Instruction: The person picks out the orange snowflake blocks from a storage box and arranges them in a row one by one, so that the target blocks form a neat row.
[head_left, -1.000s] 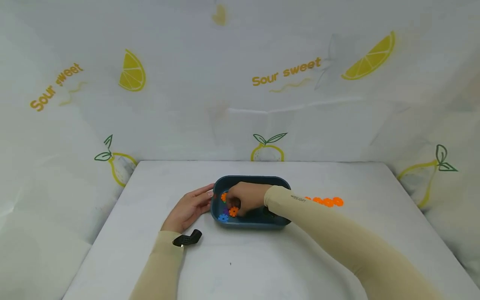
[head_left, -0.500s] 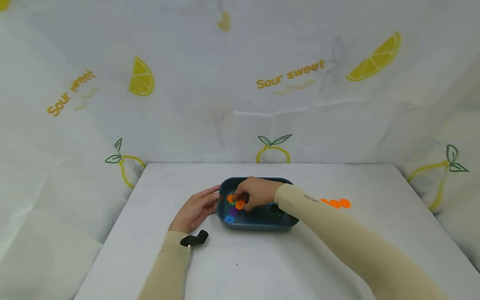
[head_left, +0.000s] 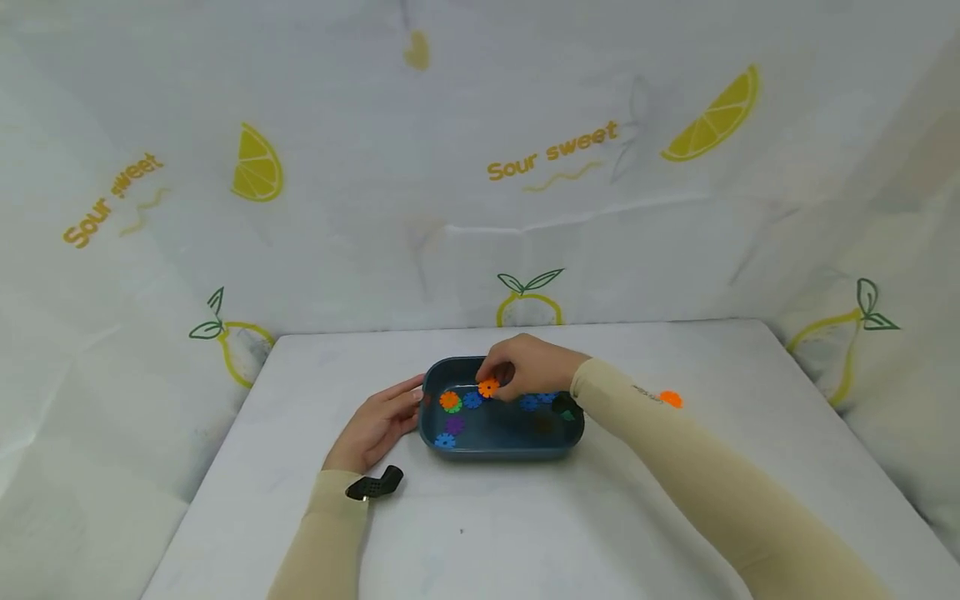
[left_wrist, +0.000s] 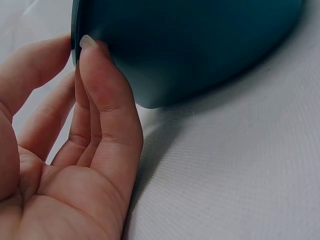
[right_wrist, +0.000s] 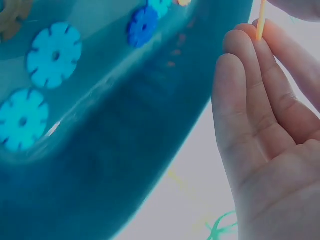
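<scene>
My right hand (head_left: 532, 365) pinches an orange notched disc (head_left: 488, 388) between thumb and fingertips over the far side of the dark blue tray (head_left: 498, 454). In the right wrist view the disc (right_wrist: 260, 22) shows edge-on, a thin orange strip at the fingertips. My left hand (head_left: 377, 423) rests at the tray's left end, its fingers reaching the rim. The left wrist view shows those fingertips against the tray's outer wall (left_wrist: 175, 70). Inside lie another orange disc (head_left: 449, 400) partly over a green one, a purple disc (head_left: 454, 426), and several blue discs (head_left: 446, 440).
Right of the tray, an orange disc (head_left: 671, 399) lies on the white table (head_left: 480, 533), partly behind my right sleeve (head_left: 675, 442). A black wrist-camera mount (head_left: 375, 483) sits on my left wrist. A printed white cloth (head_left: 345, 250) hangs behind the table.
My right hand has risen from the tray's left part toward its far rim, bringing the orange disc along and uncovering blue discs. My left hand stays at the tray's end. The head view shifted slightly.
</scene>
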